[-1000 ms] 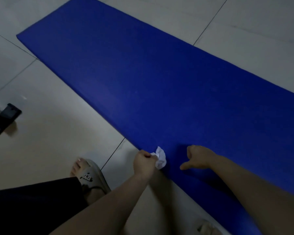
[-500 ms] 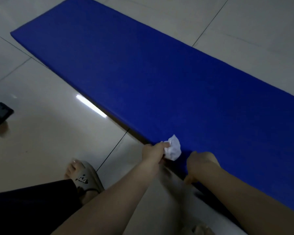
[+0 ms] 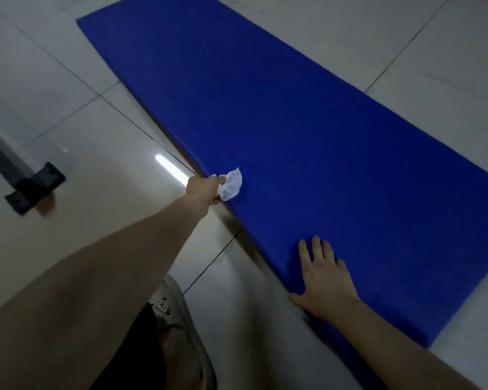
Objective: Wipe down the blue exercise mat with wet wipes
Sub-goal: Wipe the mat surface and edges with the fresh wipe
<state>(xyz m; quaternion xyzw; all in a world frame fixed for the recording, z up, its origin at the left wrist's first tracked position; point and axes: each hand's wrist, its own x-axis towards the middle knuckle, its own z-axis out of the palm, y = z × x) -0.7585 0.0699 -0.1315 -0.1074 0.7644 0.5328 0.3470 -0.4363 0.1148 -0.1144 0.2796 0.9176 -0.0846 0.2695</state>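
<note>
The blue exercise mat (image 3: 307, 136) lies unrolled and flat, a long, plain, deep-blue rectangle running diagonally, with no folds or curled corners in view. The wet wipe (image 3: 231, 184) is a small white crumpled wad at the mat's near long edge, roughly midway along it, pinched on its outer side by the left hand (image 3: 204, 190). It seems to touch the mat's surface, though blur makes the contact hard to confirm.
</note>
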